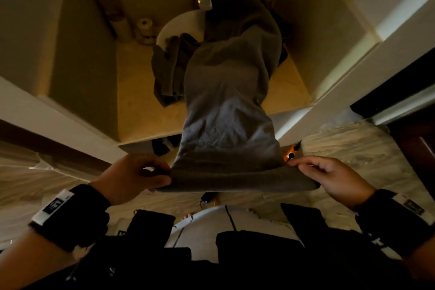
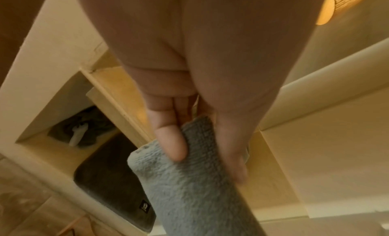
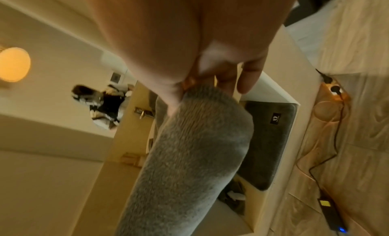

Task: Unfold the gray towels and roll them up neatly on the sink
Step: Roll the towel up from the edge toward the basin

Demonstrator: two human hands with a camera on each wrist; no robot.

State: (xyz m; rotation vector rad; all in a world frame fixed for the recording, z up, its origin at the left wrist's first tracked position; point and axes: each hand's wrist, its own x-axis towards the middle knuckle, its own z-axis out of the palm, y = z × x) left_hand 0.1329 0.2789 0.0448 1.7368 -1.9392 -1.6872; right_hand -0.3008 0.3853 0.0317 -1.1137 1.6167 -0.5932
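Gray towel (image 1: 226,106) is being stretched flat for rolling, left hand (image 1: 131,176) and right hand (image 1: 334,179) pinching its near corners.

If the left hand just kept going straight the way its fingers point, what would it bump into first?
The left hand points across toward the right hand, and it already pinches the near edge of the gray towel. So the towel's rolled edge comes first; beyond it probably the right hand, though depth is hard to judge.
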